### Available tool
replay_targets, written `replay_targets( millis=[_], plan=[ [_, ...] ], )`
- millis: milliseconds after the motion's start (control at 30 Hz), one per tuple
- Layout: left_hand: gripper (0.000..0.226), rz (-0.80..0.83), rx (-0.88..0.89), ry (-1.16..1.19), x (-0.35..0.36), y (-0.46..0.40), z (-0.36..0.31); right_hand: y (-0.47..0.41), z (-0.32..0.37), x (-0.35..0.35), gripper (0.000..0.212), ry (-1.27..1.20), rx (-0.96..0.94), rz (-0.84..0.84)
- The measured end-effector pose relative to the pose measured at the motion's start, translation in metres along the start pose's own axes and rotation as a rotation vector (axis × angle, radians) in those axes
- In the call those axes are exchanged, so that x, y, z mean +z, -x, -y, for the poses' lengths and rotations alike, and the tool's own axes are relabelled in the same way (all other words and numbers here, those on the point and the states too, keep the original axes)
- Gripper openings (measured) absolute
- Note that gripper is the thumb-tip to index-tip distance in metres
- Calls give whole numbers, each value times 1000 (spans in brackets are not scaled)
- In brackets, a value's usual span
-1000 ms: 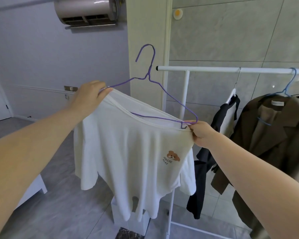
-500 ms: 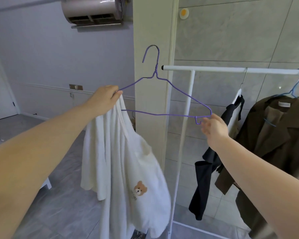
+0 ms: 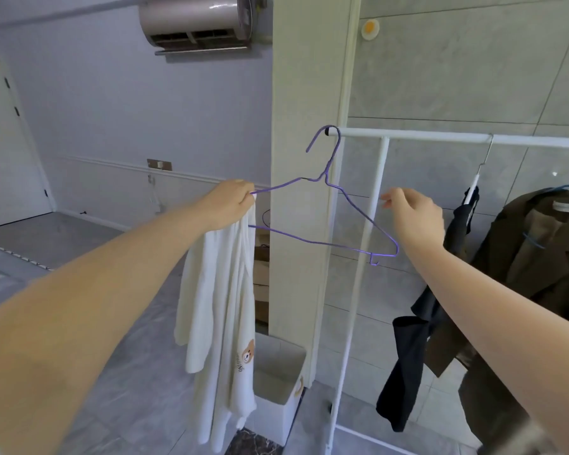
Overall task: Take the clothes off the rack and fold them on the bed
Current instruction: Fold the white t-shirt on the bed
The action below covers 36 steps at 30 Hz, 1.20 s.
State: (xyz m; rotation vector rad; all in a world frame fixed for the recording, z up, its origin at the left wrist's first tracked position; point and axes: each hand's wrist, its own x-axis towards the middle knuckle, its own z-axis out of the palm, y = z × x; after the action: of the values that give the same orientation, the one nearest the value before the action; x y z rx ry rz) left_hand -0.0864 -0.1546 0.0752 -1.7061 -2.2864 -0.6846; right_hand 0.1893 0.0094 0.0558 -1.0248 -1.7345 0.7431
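Observation:
My left hand (image 3: 230, 202) grips the white T-shirt (image 3: 222, 307) with a bear print and the left end of a purple wire hanger (image 3: 309, 239). The shirt is off the hanger and hangs bunched below my fist. The hanger's hook sits at the left end of the white rack's top bar (image 3: 440, 138). My right hand (image 3: 414, 220) hovers by the hanger's right arm with its fingers loosely curled and nothing in them. A black garment (image 3: 408, 356) and a brown coat (image 3: 539, 274) hang further right on the rack. The bed is out of view.
A pale pillar (image 3: 303, 93) stands just left of the rack, with a white bin (image 3: 276, 405) on the floor at its foot. An air conditioner (image 3: 197, 21) is mounted high on the lilac wall. Grey tiled floor stretches to the left, toward a white door (image 3: 0, 142).
The shirt has slid off the hanger and now hangs from my left hand. My right hand has let go of the hanger's right end. The hook has moved to the rack bar's end.

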Motion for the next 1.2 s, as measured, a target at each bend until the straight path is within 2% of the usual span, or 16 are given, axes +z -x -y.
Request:
replay_targets(
  millis=[133, 267, 367, 500, 600, 733, 867, 967, 1067, 1200],
  plan=[
    [36, 0, 15, 7, 1, 5, -7, 11, 6, 20, 35, 91, -76, 167],
    [29, -15, 27, 63, -3, 8, -4, 14, 1, 37, 31, 262, -321, 18],
    [27, -16, 41, 47, -4, 12, 3, 14, 4, 41, 28, 226, -272, 64],
    [25, -43, 65, 75, -5, 15, 7, 13, 5, 43, 35, 422, -288, 84],
    [25, -51, 31, 64, -5, 16, 12, 16, 4, 41, 50, 378, -172, 215],
    [27, -69, -1, 90, -8, 20, 27, 19, 3, 25, 52, 337, -226, 262],
    [29, -144, -90, 214, -7, 23, 32, 20, 4, 5, 49, 309, -226, 295],
    [26, -215, -149, 203, -4, 19, 30, 24, 5, -3, 47, 293, -231, 314],
    [24, -313, -265, 224, -5, 12, 29, 26, -2, -13, 46, 303, -176, 306],
    [30, -339, -461, 296, 0, -2, 11, 29, -19, -32, 52, 396, -121, 285]
  ],
)
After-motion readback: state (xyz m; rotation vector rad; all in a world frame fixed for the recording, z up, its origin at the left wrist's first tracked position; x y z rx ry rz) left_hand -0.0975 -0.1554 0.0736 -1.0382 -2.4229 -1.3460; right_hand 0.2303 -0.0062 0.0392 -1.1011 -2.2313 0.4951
